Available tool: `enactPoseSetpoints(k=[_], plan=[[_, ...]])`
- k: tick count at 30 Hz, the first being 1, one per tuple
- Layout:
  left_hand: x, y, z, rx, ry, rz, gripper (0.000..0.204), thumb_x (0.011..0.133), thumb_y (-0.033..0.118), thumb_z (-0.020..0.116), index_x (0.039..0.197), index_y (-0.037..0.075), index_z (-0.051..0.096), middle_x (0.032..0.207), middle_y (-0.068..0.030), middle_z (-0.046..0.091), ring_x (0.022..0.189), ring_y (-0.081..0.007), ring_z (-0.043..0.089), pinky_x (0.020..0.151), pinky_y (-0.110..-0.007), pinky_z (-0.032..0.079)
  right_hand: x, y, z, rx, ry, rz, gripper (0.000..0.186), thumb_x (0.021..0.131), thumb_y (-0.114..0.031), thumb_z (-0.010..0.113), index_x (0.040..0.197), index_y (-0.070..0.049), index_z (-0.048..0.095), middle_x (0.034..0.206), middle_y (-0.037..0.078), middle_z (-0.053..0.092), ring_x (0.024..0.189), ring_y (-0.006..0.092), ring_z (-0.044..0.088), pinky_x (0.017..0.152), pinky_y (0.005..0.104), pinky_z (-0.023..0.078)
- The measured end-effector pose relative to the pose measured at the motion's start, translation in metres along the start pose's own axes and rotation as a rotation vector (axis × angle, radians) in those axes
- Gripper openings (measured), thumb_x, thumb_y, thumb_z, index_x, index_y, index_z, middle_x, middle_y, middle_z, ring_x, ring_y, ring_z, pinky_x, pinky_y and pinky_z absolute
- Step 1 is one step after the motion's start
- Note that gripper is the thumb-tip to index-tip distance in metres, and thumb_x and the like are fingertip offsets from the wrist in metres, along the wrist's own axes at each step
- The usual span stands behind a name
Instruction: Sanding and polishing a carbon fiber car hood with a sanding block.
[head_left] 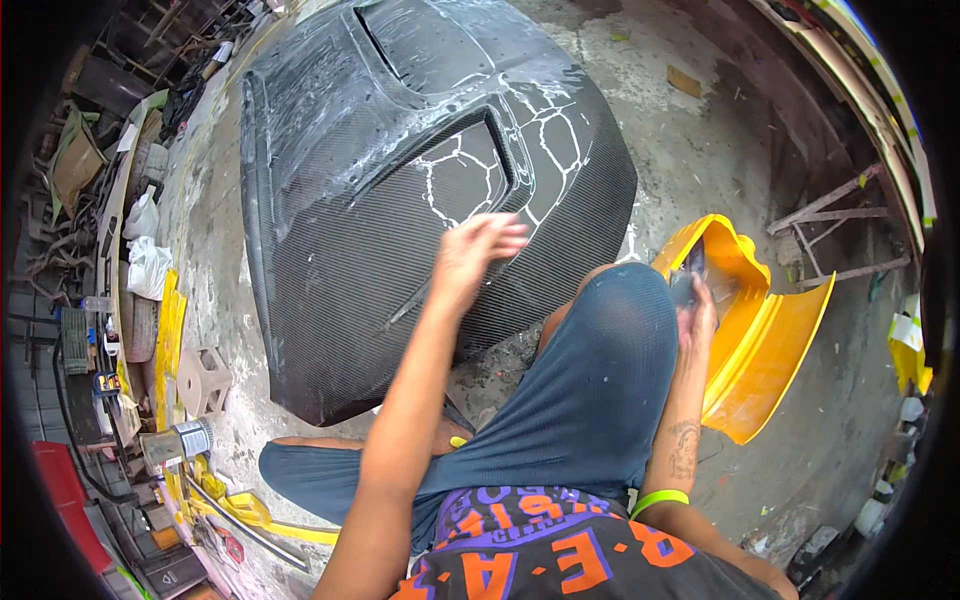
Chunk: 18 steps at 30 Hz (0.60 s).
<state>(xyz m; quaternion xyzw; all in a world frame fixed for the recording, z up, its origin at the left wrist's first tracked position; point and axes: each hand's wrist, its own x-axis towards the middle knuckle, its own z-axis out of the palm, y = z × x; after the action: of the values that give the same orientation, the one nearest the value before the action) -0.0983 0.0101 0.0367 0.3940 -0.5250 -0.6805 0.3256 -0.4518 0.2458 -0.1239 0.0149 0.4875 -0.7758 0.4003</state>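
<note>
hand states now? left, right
Left hand: open, blurred, over the carbon-fibre hood, holding nothing.
Right hand: closed on a small dark object by the yellow part.

shorts: dark blue mesh | shirt: black, orange-purple print | right wrist: lime band, forearm tattoo

The carbon-fibre hood (400,180) is laid on the floor (700,150) ahead of the knees. A moulded shell (760,340) is positioned to its right; a tin can (190,438) stands front-left.

Dusty concrete floor (700,150), cluttered edges.
</note>
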Motion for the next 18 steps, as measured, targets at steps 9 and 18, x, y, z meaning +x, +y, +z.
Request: enactPoseSetpoints(k=[9,18], plan=[[0.049,-0.031,0.073,-0.570,-0.005,-0.021,0.033,0.108,0.027,0.059,0.127,0.001,0.067,0.119,-0.0089,0.073,0.105,-0.0170,0.070,0.086,-0.037,0.059,-0.019,-0.009,0.266,-0.736,-0.762,-0.020,0.028,0.100,-0.021,0.071,0.121,-0.003,0.071,0.109,0.007,0.074,0.093,0.0169,0.071,0.079,0.0321,0.059],[0.050,-0.015,-0.053,1.097,0.248,0.785,0.025,0.096,0.009,0.071,0.121,0.003,0.073,0.113,-0.0157,0.074,0.101,-0.0328,0.070,0.091,-0.041,0.055,0.102,0.045,0.311,-1.728,-0.668,-0.927,0.060,0.104,-0.055,0.053,0.157,-0.028,0.047,0.170,0.008,0.031,0.157,0.0401,0.022,0.123,0.0703,0.014]])
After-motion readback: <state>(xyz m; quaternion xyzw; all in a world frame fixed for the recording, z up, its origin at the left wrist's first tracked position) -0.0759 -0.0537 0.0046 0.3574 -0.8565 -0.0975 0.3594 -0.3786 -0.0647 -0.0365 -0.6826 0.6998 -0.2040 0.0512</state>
